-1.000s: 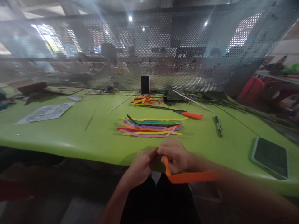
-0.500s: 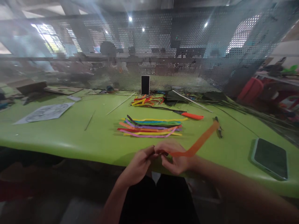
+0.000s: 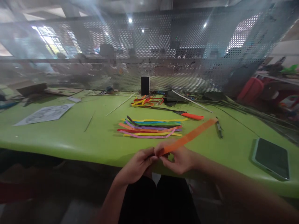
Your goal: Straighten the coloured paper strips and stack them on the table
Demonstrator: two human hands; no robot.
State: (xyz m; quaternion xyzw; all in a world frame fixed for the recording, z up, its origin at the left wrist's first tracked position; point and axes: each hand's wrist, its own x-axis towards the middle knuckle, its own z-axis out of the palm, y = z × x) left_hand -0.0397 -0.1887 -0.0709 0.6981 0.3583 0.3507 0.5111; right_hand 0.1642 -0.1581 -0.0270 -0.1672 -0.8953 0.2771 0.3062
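An orange paper-like strip (image 3: pixel 190 137) slants up and to the right from my fingertips, its far end loose over the table. My right hand (image 3: pixel 178 158) pinches its near end, with thumb and forefinger curled inward. Against those fingertips, my left hand (image 3: pixel 136 165) is closed too, thumb and forefinger pressed together at the same end of the strip. The fingers hide how that end is folded or held. Just beyond my hands lies a row of coloured strips (image 3: pixel 151 127), in yellow, blue, green, purple, red and pink.
Behind the row lie orange-handled pliers or scissors (image 3: pixel 192 116) and a tangle of strips (image 3: pixel 147 101). A pen (image 3: pixel 219 127) and a phone (image 3: pixel 271 158) are on the right. A printed sheet (image 3: pixel 45 113) lies left, and a perforated screen (image 3: pixel 154 40) closes the back.
The orange strip, bent midway before, now runs straight from my fingertips. My right fingers have shifted slightly around its near end; my left hand has barely moved.
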